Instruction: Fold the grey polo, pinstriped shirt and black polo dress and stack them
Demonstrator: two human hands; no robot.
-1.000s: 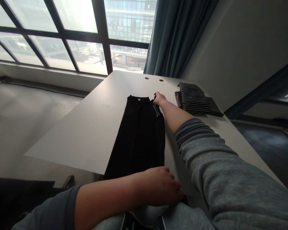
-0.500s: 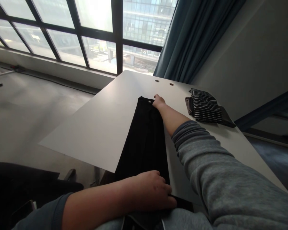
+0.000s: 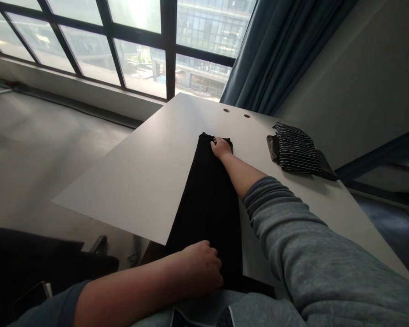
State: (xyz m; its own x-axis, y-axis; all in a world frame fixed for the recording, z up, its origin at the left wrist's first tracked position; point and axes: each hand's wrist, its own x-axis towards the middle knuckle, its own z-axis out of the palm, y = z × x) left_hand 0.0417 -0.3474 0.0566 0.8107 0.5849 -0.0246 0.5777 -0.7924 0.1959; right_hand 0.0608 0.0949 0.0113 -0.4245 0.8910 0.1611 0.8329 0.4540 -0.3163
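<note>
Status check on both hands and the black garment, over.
Right hand resting on far end of black garment, left hand on near end. Garment lying lengthwise on white table. Striped clothing off to the right, apart from it.

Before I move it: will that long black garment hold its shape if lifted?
Probably not. The black garment looks thin and soft, so it will likely droop. Its flat folded layers may also slide apart on the smooth white tabletop.

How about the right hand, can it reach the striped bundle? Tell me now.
Likely yes: the right hand rests on the black garment, and the striped bundle lies off to its side on the table, with no object between them.
</note>
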